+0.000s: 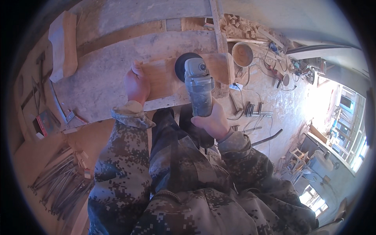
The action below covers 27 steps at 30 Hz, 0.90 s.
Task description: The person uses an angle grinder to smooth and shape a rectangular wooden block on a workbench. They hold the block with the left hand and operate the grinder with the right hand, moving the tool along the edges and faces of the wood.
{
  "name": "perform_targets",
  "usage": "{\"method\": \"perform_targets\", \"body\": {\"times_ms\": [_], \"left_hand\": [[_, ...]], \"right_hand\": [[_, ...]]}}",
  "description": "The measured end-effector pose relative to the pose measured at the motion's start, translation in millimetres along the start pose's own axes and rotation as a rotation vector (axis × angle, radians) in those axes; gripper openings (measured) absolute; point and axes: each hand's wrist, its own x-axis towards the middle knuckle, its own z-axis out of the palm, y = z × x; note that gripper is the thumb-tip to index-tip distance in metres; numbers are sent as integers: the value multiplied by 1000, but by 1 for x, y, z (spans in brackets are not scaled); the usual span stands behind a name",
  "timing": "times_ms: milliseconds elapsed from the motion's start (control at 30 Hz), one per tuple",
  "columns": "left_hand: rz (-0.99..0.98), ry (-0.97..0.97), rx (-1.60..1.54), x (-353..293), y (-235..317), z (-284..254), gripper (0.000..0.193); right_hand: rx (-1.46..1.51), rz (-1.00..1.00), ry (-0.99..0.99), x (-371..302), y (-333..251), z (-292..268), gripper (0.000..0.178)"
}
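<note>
An angle grinder (199,84) with a dark round disc (181,66) lies over a pale wooden board (162,78) on the workbench. My right hand (213,119) is wrapped round the grinder's body from below. Its disc covers part of the board's middle and seems to rest on the wood. At the board's left end, my left hand (137,82) grips the edge with closed fingers. The board's right end (219,66) sticks out beyond the grinder and has a thicker, shaped block form.
A shaped wooden piece (64,47) stands at the bench's far left. A round bowl-like pan (242,54) and a white power strip (235,86) with cords lie to the right. Metal clamps (254,109) are on the floor; long rods (62,180) pile at lower left.
</note>
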Motion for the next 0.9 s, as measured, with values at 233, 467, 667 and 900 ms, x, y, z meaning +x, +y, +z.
{"method": "perform_targets", "body": {"times_ms": [233, 467, 667, 900], "left_hand": [[29, 1, 14, 0, -2, -5, 62], [11, -17, -5, 2, 0, 7, 62], [18, 19, 1, 1, -8, -6, 61], [-7, -1, 7, 1, -7, -2, 63]], "right_hand": [[102, 1, -85, -2, -6, 7, 60], [24, 52, -7, -3, -1, -3, 62], [85, -2, -100, -6, -15, 9, 61], [108, 89, -103, -6, -12, 2, 61]]}}
